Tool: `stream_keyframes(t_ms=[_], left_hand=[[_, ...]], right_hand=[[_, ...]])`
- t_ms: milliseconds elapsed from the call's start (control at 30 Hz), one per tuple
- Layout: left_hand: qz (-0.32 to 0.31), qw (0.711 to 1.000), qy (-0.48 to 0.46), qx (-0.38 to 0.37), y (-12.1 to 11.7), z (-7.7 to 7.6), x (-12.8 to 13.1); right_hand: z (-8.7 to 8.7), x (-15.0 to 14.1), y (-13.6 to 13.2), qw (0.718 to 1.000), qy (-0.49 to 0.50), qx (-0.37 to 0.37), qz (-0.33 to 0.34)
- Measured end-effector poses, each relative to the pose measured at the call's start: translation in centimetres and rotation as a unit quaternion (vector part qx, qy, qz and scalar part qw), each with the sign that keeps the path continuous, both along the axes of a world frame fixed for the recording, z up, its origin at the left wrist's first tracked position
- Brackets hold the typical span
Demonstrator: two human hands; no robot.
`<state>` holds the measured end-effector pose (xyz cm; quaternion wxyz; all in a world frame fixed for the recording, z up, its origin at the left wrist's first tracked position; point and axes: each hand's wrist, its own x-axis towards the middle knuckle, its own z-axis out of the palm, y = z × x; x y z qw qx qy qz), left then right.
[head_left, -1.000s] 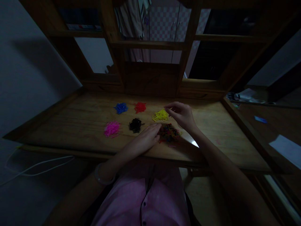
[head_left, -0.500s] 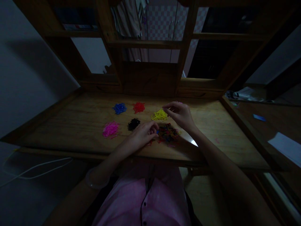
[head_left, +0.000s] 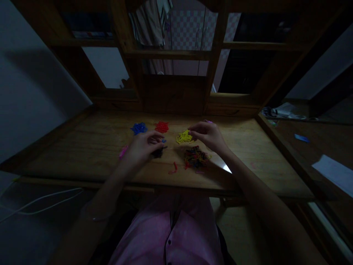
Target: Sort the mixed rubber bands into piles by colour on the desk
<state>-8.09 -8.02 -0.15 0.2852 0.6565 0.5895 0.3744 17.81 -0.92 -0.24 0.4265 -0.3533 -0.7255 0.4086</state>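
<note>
Pinched between the fingertips of my left hand (head_left: 143, 147) is a small blue piece (head_left: 163, 141). This hand is above the black pile (head_left: 157, 152), partly covering it and the pink pile (head_left: 123, 151). My right hand (head_left: 206, 135) has its thumb and fingers closed together at the right edge of the yellow pile (head_left: 184, 137); what they hold, if anything, is too small to make out. The piles are of thin, loop-like coloured pieces. A mixed-colour pile (head_left: 197, 157) lies below my right hand, with a loose red piece (head_left: 175, 167) to its left.
A blue pile (head_left: 138, 128) and a red pile (head_left: 161, 127) lie farther back on the wooden desk (head_left: 82, 147). Wooden shelving (head_left: 173, 55) rises behind. To the right, a side surface holds a paper sheet (head_left: 333, 171) and a blue card (head_left: 301, 138).
My left hand has moved left and away from the mixed pile with the blue piece, uncovering the loose red piece. My right hand has lowered slightly toward the yellow pile.
</note>
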Motion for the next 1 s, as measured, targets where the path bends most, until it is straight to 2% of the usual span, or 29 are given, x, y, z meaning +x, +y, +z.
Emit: stream_keyframes(t_ms=[100, 133, 233, 367, 433, 533, 667, 700, 767, 833, 933, 1000], left_hand=[[0.124, 0.988, 0.074, 0.045, 3.0, -0.4, -5.0], [0.146, 0.982, 0.105, 0.052, 3.9, -0.5, -6.5], [0.172, 0.971, 0.155, 0.059, 6.1, -1.0, -9.7], [0.157, 0.967, 0.191, 0.064, 6.9, -0.9, -10.4], [0.146, 0.960, 0.221, 0.085, 6.5, -0.5, -9.5], [0.123, 0.953, 0.249, 0.117, 4.9, 0.4, -6.6], [0.026, 0.963, 0.220, 0.155, 0.9, 1.2, -0.9], [-0.005, 0.968, 0.207, 0.141, -0.3, 1.1, 0.6], [-0.049, 0.977, 0.186, 0.096, -2.6, 0.6, 2.9], [-0.052, 0.983, 0.171, 0.049, -4.7, -0.4, 4.5], [-0.040, 0.989, 0.140, 0.007, -6.8, -2.2, 5.5], [-0.030, 0.993, 0.116, 0.004, -7.6, -3.2, 5.8]], right_hand=[[-0.1, -0.3, 0.2, 0.993, 0.060, -0.087, 0.052], [-0.1, -0.3, 0.1, 0.990, 0.071, -0.108, 0.059], [0.2, -0.4, 0.0, 0.982, 0.083, -0.151, 0.072], [0.3, -0.2, -0.2, 0.978, 0.077, -0.172, 0.087], [0.4, 0.0, -0.1, 0.980, 0.065, -0.167, 0.091], [0.7, 0.6, 0.1, 0.985, 0.027, -0.132, 0.103], [2.3, 3.0, 0.3, 0.984, -0.094, -0.053, 0.141], [2.7, 3.8, 0.3, 0.978, -0.135, -0.032, 0.153], [3.4, 5.3, 0.3, 0.963, -0.210, -0.008, 0.170], [3.7, 6.3, 0.1, 0.947, -0.265, -0.018, 0.178], [3.4, 6.7, -0.2, 0.934, -0.311, -0.056, 0.169], [2.8, 6.4, -0.5, 0.931, -0.326, -0.064, 0.150]])
